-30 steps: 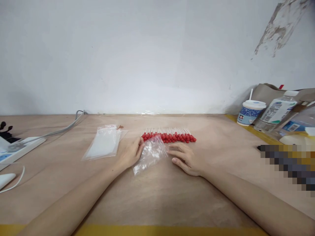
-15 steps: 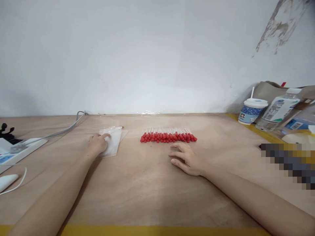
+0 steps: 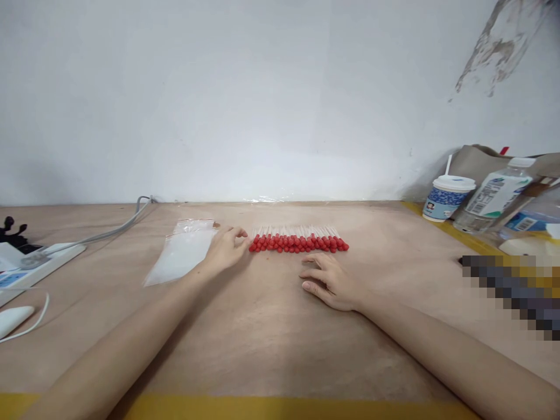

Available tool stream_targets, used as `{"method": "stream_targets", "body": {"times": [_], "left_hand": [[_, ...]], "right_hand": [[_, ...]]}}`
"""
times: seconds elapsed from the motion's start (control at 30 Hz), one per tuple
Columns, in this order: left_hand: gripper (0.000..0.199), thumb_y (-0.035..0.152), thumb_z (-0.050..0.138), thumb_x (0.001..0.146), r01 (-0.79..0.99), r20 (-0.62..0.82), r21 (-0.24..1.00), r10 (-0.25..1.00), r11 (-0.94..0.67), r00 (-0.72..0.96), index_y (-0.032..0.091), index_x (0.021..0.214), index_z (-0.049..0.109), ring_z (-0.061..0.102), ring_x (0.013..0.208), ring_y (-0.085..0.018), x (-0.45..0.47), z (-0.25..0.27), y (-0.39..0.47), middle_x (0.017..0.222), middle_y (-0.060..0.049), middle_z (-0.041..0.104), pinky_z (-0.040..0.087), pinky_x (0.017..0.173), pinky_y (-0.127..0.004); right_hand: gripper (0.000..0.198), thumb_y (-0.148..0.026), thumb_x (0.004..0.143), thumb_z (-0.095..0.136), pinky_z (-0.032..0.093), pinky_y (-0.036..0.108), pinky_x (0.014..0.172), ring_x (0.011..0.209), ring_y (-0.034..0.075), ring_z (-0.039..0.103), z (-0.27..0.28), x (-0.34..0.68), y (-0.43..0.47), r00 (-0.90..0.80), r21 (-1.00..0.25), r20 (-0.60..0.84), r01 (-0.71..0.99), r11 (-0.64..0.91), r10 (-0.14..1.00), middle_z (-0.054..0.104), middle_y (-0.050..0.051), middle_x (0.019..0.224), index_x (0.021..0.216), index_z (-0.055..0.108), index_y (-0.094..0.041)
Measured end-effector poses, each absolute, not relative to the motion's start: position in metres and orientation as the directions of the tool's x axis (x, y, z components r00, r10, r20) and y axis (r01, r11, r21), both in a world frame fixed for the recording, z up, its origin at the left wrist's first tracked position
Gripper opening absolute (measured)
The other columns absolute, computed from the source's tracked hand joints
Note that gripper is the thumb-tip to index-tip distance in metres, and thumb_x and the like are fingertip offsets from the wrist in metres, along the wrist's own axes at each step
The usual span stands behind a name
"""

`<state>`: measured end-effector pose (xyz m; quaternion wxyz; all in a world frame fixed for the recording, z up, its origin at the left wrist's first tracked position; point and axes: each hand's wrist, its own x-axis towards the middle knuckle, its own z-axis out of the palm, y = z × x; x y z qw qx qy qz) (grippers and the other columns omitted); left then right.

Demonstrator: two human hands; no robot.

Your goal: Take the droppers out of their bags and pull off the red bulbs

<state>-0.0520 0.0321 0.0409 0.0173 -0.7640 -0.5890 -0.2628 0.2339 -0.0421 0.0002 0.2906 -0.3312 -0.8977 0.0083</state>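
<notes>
A row of thin pale sticks with red rounded tips lies on the table, the tips toward me. My left hand is at the row's left end, its fingers apart and curved toward the outermost sticks; whether they touch is not clear. Just to its left, partly behind my wrist, lie translucent zip-lock plastic bags. My right hand rests on the table in front of the row's right half, fingers spread and holding nothing.
At the right stand a lidded paper cup with a straw and a clear plastic bottle. A power strip with a grey cable lies left, with a white mouse nearer me. A wall closes off the back.
My left hand has moved right, off the plastic bags and over to the left end of the sticks. The bags now show more fully. My right hand has stayed in place.
</notes>
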Motion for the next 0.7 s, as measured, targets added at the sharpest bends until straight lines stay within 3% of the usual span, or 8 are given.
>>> {"method": "stream_targets", "body": {"times": [0.2,0.5,0.6,0.7], "left_hand": [[0.044,0.056,0.035,0.08,0.941,0.305,0.299,0.95,-0.156,0.061,0.018,0.079,0.056,0.056,0.079,-0.022,-0.034,0.03,0.048,0.087,-0.009,0.06,0.04,0.068,-0.031],[0.036,0.039,0.027,0.087,0.938,0.365,0.299,0.93,-0.172,0.054,0.018,0.071,0.05,0.055,0.073,-0.021,-0.034,0.027,0.054,0.079,-0.009,0.059,0.038,0.064,-0.03],[0.032,0.038,0.024,0.089,0.926,0.403,0.313,0.912,-0.209,0.07,0.018,0.079,0.047,0.053,0.073,-0.019,-0.039,0.028,0.048,0.079,-0.007,0.057,0.038,0.062,-0.03],[0.027,0.038,0.028,0.088,0.894,0.44,0.293,0.878,-0.339,0.189,0.019,0.083,0.046,0.052,0.075,-0.018,-0.044,0.029,0.029,0.08,-0.004,0.055,0.039,0.065,-0.03]], "right_hand": [[0.026,-0.036,0.085,0.045,0.039,0.041,0.089,0.105,0.022,0.047,0.001,0.233,-0.043,-0.613,-0.204,0.515,0.59,0.781,0.598,0.05,0.011,0.114,0.098,0.062,-0.02],[0.024,-0.034,0.084,0.047,0.04,0.041,0.088,0.104,0.022,0.047,0.0,0.232,-0.043,-0.609,-0.189,0.534,0.59,0.785,0.586,0.05,0.011,0.114,0.096,0.062,-0.02],[0.024,-0.033,0.083,0.049,0.04,0.044,0.088,0.107,0.024,0.046,-0.001,0.232,-0.042,-0.537,-0.153,0.62,0.632,0.759,0.572,0.048,0.012,0.117,0.099,0.06,-0.019],[0.032,-0.03,0.082,0.05,0.039,0.045,0.09,0.111,0.025,0.043,-0.003,0.231,-0.04,-0.403,-0.138,0.742,0.69,0.71,0.536,0.048,0.014,0.119,0.111,0.053,-0.018]]}}
